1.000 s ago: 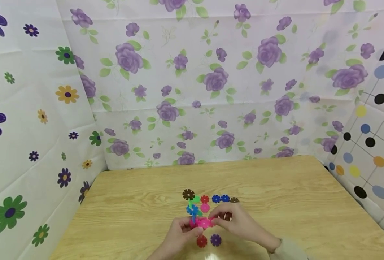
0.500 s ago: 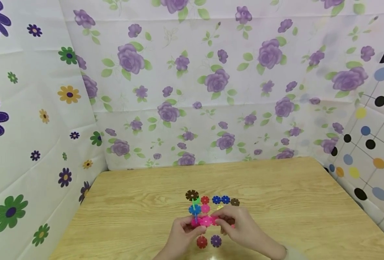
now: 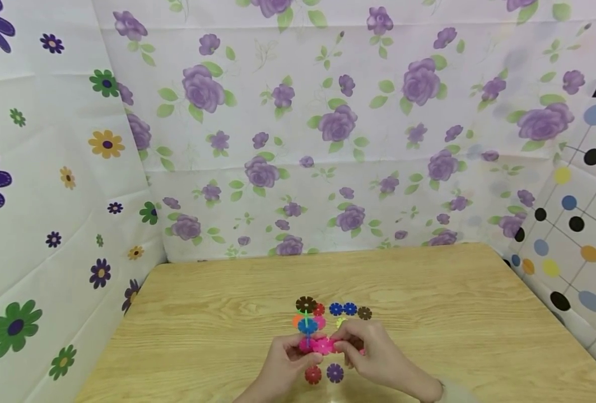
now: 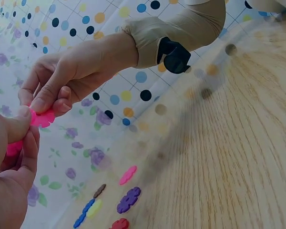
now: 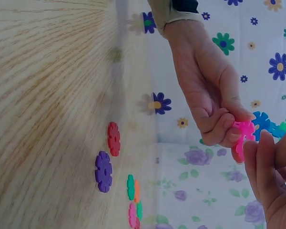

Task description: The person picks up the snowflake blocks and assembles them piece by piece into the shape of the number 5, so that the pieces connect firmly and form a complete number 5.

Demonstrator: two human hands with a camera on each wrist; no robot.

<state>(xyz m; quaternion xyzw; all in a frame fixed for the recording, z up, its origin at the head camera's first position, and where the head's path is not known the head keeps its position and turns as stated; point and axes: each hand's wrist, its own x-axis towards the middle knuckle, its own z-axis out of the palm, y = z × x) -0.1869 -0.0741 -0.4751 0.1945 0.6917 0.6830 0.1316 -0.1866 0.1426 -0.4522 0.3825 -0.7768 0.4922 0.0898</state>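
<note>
Between my hands is a chain of linked plastic snowflake discs. A bright pink disc (image 3: 323,346) sits at its near end, with a blue disc (image 3: 307,326) above and a brown disc (image 3: 306,304) at the top. My left hand (image 3: 284,361) grips the pink end from the left, thumb in front. From the right, my right hand (image 3: 371,348) pinches the pink part's right edge between thumb and index finger. The right wrist view shows the pink disc (image 5: 245,131) at the left thumb, joined to a blue disc (image 5: 261,123). Fingers hide some of the joints.
Loose discs lie on the wooden table (image 3: 202,319): a red one (image 3: 313,374) and a purple one (image 3: 335,373) in front, blue ones (image 3: 350,309) and a brown one (image 3: 364,313) behind. Patterned cloth (image 3: 288,140) hangs around the table's back and sides.
The chain's upper part has swung right and now stands more upright, uncovering an orange disc behind it. My right hand has shifted its fingers along the pink end's right edge.
</note>
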